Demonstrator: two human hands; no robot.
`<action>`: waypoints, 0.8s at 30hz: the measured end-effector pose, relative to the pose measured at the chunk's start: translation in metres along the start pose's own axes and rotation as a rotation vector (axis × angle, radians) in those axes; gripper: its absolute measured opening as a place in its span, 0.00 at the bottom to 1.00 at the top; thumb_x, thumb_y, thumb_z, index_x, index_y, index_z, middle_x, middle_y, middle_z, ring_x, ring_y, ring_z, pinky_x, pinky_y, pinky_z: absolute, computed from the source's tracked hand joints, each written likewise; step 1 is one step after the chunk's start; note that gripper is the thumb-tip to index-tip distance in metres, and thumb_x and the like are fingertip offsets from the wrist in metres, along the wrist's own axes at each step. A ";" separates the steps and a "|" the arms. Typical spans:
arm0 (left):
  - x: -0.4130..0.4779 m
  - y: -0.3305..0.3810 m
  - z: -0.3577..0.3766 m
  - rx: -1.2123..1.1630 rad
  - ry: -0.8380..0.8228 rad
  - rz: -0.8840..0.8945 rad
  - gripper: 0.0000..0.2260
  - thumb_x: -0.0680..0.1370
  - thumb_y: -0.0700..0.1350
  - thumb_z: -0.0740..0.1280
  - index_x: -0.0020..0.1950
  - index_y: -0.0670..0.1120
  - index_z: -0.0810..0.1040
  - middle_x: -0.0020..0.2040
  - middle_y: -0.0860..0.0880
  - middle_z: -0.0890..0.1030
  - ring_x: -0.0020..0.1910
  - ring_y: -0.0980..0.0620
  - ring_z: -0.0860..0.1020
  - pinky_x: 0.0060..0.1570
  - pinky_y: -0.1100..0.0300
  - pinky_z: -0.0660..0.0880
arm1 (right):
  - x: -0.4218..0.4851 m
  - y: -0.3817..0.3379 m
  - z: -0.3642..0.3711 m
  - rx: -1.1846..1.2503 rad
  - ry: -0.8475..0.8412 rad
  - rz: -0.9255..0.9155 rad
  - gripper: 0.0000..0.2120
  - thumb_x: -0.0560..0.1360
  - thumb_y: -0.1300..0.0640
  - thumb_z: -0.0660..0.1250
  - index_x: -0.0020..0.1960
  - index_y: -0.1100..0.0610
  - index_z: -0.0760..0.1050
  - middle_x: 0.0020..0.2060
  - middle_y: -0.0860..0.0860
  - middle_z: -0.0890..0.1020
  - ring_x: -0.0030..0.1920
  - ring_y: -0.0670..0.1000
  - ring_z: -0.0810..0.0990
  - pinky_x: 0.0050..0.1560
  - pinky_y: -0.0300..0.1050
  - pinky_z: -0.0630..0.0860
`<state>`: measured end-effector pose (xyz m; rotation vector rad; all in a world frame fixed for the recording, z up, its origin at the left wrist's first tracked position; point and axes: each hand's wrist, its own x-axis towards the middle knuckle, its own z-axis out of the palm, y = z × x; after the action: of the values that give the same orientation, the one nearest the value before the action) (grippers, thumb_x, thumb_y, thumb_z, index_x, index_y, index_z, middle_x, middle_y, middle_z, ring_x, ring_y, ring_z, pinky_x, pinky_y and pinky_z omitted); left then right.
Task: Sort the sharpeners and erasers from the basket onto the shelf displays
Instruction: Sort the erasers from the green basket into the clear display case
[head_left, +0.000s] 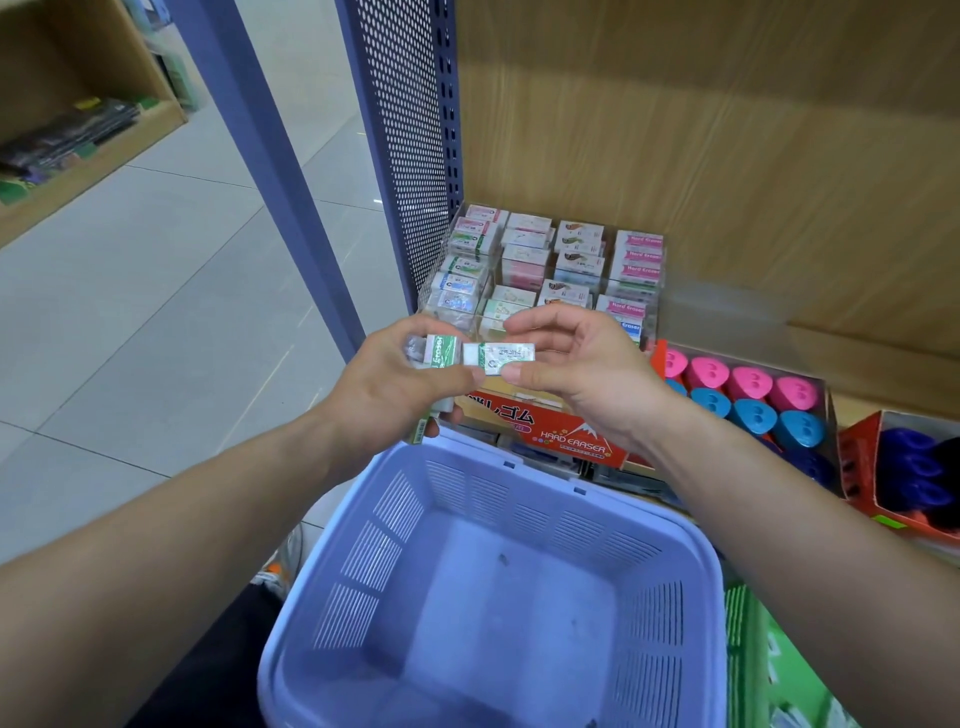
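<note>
Our left hand (395, 384) curls round several erasers (441, 351). Our right hand (582, 364) pinches one eraser (501, 356) between thumb and forefinger. The basket (363, 561) lies at six o'clock and the display (550, 260) at twelve.

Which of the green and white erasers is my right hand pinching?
The small-print eraser, pinched between thumb and forefinger of the right hand. The left hand grips the green-lettered eraser.

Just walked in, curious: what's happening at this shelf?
A person is sorting stock. The left hand holds a few green-and-white erasers; the right hand pinches another eraser beside them, in front of the clear eraser display. The lavender basket below shows nothing inside. Pink and blue sharpeners sit boxed to the right.
</note>
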<state>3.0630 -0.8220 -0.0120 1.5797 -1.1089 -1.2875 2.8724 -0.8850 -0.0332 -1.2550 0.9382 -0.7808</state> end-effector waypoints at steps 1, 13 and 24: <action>0.000 -0.001 0.000 0.004 0.008 0.000 0.13 0.74 0.39 0.76 0.56 0.46 0.79 0.36 0.49 0.84 0.31 0.50 0.81 0.23 0.62 0.71 | -0.001 -0.001 0.001 -0.019 -0.009 0.010 0.17 0.69 0.72 0.76 0.54 0.59 0.81 0.48 0.56 0.85 0.44 0.53 0.85 0.49 0.46 0.84; 0.002 -0.017 -0.009 0.418 -0.023 -0.038 0.12 0.75 0.43 0.75 0.54 0.53 0.76 0.37 0.43 0.82 0.30 0.48 0.83 0.25 0.60 0.74 | -0.006 0.030 -0.038 -0.565 -0.096 0.114 0.06 0.75 0.59 0.75 0.52 0.52 0.82 0.42 0.50 0.86 0.45 0.46 0.85 0.54 0.41 0.79; 0.007 -0.017 -0.018 0.468 -0.019 -0.063 0.13 0.75 0.42 0.74 0.52 0.52 0.72 0.39 0.46 0.84 0.33 0.48 0.85 0.29 0.56 0.79 | 0.037 0.046 -0.068 -0.466 0.297 0.023 0.07 0.75 0.62 0.74 0.52 0.57 0.81 0.40 0.53 0.83 0.35 0.51 0.82 0.41 0.47 0.83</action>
<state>3.0835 -0.8222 -0.0274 1.9552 -1.4579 -1.1362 2.8262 -0.9394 -0.0881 -1.5498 1.4324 -0.7675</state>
